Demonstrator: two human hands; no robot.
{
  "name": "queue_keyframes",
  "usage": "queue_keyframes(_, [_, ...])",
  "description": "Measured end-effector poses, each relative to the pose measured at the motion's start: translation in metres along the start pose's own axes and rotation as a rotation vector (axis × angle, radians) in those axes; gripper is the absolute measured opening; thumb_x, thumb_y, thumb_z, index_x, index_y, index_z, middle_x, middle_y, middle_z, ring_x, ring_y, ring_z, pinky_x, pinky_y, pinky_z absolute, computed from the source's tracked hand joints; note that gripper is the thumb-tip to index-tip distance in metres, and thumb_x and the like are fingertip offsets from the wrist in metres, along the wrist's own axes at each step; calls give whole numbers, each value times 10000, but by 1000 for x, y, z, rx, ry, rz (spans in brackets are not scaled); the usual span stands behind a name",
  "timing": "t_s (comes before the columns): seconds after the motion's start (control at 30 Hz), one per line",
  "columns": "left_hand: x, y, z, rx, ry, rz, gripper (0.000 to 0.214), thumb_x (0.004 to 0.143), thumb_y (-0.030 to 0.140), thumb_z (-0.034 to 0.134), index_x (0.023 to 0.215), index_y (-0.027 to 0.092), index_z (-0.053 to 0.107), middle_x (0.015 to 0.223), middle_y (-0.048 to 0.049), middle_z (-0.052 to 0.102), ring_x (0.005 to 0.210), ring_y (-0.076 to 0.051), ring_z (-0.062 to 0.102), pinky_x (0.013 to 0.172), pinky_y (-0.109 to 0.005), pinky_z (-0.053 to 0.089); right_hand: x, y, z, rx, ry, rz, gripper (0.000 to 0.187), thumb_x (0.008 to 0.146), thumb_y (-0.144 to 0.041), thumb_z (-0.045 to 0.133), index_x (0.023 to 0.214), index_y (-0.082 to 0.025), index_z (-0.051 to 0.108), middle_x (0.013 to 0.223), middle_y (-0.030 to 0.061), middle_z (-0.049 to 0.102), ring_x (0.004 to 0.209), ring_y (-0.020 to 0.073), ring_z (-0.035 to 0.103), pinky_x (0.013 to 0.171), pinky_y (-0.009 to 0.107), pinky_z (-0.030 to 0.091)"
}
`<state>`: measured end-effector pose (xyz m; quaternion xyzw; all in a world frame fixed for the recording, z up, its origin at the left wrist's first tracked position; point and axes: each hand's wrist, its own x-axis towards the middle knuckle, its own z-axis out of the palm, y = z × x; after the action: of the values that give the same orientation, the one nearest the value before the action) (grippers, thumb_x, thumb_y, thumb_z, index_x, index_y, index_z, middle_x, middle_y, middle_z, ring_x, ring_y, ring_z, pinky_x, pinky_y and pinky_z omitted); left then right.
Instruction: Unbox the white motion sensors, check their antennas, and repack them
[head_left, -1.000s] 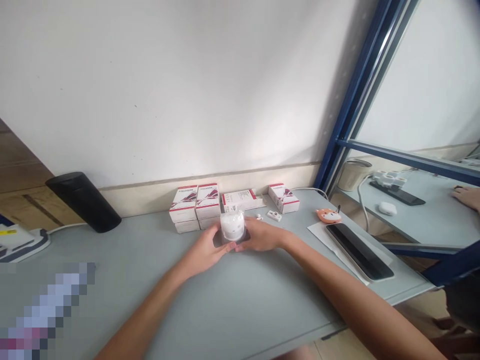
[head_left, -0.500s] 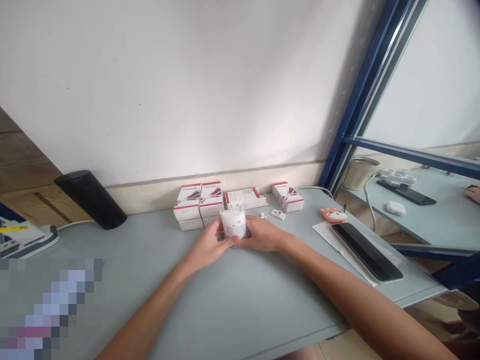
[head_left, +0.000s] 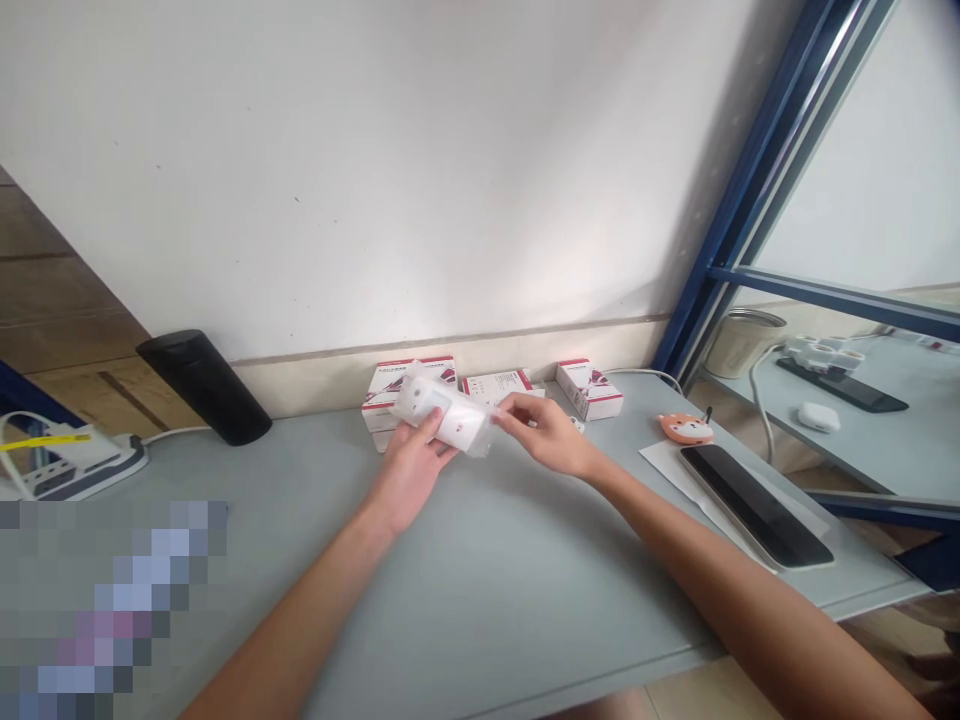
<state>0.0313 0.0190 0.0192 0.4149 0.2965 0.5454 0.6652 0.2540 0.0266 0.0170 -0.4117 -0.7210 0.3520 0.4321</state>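
Note:
My left hand (head_left: 411, 462) is closed around a white motion sensor (head_left: 457, 422), gripping it from below with the thumb across its front. The sensor lies tilted inside a clear plastic bag (head_left: 480, 440), whose loose end points to the right. At that end, the fingers of my right hand (head_left: 541, 432) pinch together on the edge of the bag. Just behind stand white-and-red boxes (head_left: 381, 390), partly covered by the bag. A flat white-and-red box (head_left: 498, 384) lies to their right, and small white parts near it are mostly hidden by my right hand.
Another white-and-red box (head_left: 589, 388) stands to the right. Farther right are an orange animal-shaped item (head_left: 686, 428) and a phone (head_left: 756, 505) on paper. To the left, a black cylinder (head_left: 206, 388) leans near a white device (head_left: 90, 462). A blue-framed glass panel (head_left: 825, 305) borders the desk.
The sensor has turned from end-on to lengthwise and risen a little. My right hand has left its side and moved right to the bag's end. The view has shifted slightly.

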Motion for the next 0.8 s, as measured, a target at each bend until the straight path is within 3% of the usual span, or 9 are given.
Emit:
queue_keyframes(0.1, [0,1,1,-117,39,-31,459,951,308,758,1393,281,636,1518,-64,633,1473,-255,520,1202,-445,471,-1,-3,7,189,147,53,366,1014,-598,547,1146,-263,614,1008,22,651,853,174,616,758,323,502])
queue_keyframes(0.17, [0,0,0,-143,79,-18,426,930,282,780,1341,274,671,1487,-60,660,1462,-251,535,1193,-431,482,-3,-1,14,320,76,96,460,1009,-620,548,1344,-310,499,1081,29,639,884,181,669,764,343,543])
queue_keyframes(0.23, [1,-2,0,-127,103,5,420,910,274,800,1314,258,688,1460,-68,678,1451,-266,546,1184,-439,491,-4,2,22,389,-40,112,560,984,-622,598,1425,-337,404,1090,25,633,830,178,698,718,353,567])
queue_keyframes(0.37, [0,-5,2,-59,94,29,509,886,255,821,1369,258,659,1450,-83,682,1447,-299,551,1182,-482,490,-6,4,36,447,8,117,446,958,-551,673,1267,-281,499,844,-39,612,623,146,643,605,329,544])
queue_keyframes(0.5, [-2,-2,6,-59,70,35,511,916,274,789,1402,287,629,1476,-65,666,1459,-292,541,1199,-499,472,-3,1,38,537,131,136,297,933,-492,693,1040,-245,567,729,-51,597,593,144,606,600,327,532])
queue_keyframes(0.6, [-4,2,7,-16,-19,41,488,928,259,767,1396,252,627,1477,-90,661,1461,-301,537,1219,-518,440,-1,-1,35,662,190,187,272,887,-437,734,1006,-244,584,711,-54,583,598,141,581,596,313,505])
queue_keyframes(0.7, [-5,2,7,31,-70,68,567,910,202,773,1436,289,580,1484,-75,655,1463,-290,535,1225,-524,424,-1,-1,31,786,141,219,331,904,-528,705,1021,-240,592,810,-23,604,651,153,598,586,306,470])
queue_keyframes(0.8, [-5,-1,6,46,-54,99,681,892,181,788,1480,379,507,1495,-35,645,1463,-269,533,1219,-517,432,-2,1,31,715,109,233,434,932,-669,633,1031,-251,571,842,-18,607,649,150,590,587,305,440])
